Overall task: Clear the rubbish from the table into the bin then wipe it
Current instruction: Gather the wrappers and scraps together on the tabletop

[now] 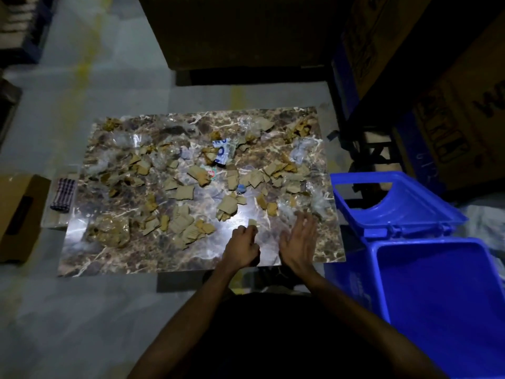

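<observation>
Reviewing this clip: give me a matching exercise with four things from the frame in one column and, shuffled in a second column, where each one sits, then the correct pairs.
Things:
1. blue bin
2. checked cloth
3. left hand
4. right hand

Places or states:
A. off the table's left edge
B. fingers spread, holding nothing, over the table's near right corner
C. on the floor to the right of the table, lid open
D. pinching a small scrap of cardboard near the table's front edge

Pairs: 1-C, 2-A, 3-D, 4-B
</observation>
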Demonstrator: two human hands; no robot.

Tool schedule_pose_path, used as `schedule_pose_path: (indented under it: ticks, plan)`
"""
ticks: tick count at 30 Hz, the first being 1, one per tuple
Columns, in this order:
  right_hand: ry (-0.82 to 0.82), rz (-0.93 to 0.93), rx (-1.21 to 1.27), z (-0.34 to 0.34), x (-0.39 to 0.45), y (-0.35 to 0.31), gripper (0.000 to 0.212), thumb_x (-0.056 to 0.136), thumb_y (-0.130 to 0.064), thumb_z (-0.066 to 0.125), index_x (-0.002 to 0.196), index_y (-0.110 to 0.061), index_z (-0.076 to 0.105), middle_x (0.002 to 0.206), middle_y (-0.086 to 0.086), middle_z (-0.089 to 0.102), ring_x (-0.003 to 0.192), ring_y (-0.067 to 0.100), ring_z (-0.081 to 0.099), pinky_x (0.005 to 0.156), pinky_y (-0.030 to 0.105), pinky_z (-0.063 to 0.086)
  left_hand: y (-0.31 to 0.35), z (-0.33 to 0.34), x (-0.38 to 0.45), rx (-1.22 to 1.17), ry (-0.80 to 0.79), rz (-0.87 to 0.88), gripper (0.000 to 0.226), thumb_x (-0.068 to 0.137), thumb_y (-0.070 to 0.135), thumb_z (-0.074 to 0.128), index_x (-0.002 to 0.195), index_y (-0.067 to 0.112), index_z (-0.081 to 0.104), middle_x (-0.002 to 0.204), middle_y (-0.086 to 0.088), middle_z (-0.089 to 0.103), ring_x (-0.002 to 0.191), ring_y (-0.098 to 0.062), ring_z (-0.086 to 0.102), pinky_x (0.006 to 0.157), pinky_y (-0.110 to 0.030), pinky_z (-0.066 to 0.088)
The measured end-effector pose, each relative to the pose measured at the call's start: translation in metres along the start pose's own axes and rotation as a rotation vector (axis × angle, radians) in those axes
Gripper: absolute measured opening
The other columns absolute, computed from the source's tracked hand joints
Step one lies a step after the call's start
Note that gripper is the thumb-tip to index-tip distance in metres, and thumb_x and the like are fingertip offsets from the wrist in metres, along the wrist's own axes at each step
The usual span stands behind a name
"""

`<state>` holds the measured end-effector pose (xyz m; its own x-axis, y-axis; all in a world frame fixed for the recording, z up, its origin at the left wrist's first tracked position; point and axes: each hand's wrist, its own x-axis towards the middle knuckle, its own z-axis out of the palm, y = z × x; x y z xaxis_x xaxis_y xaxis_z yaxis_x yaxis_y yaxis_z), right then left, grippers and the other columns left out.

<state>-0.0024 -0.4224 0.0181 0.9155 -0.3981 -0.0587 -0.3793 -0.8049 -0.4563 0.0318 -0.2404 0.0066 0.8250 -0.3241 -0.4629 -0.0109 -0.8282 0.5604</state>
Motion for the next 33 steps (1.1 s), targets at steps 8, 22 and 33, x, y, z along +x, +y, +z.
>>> schedule_pose_path:
  ticks: [8, 22, 33]
  plan:
    - [-0.285, 0.274, 0.273, 0.008, 0.035, 0.033, 0.114, 0.087, -0.059, 0.071, 0.165, -0.02, -0.002, 0.171, 0.017, -0.007, 0.156, 0.044, -0.004, 0.124, 0.06, 0.006, 0.038, 0.001, 0.005, 0.07, 0.109, -0.062, 0.063, 0.087, 0.03, 0.052, 0.147, 0.012, 0.045, 0.134, -0.02, 0.05, 0.122, -0.041, 0.048, 0.091, -0.048, 0.052]
    - [-0.245, 0.201, 0.441, -0.019, 0.066, 0.048, 0.076, 0.09, -0.071, 0.045, 0.155, -0.036, 0.026, 0.16, -0.004, 0.015, 0.15, 0.03, 0.017, 0.122, 0.06, 0.02, 0.049, -0.025, 0.065, -0.095, 0.247, 0.024, 0.053, 0.085, 0.017, 0.062, 0.137, 0.011, 0.053, 0.13, -0.013, 0.051, 0.12, -0.03, 0.045, 0.095, -0.044, 0.049]
    - [-0.388, 0.109, 0.312, 0.009, 0.101, 0.017, 0.067, 0.1, -0.059, 0.038, 0.156, -0.022, 0.037, 0.16, 0.01, 0.033, 0.148, 0.03, 0.03, 0.123, 0.049, 0.024, 0.045, -0.023, 0.099, -0.063, 0.301, 0.028, 0.072, 0.089, 0.044, 0.058, 0.15, 0.009, 0.046, 0.149, -0.019, 0.047, 0.135, -0.037, 0.038, 0.111, -0.047, 0.034]
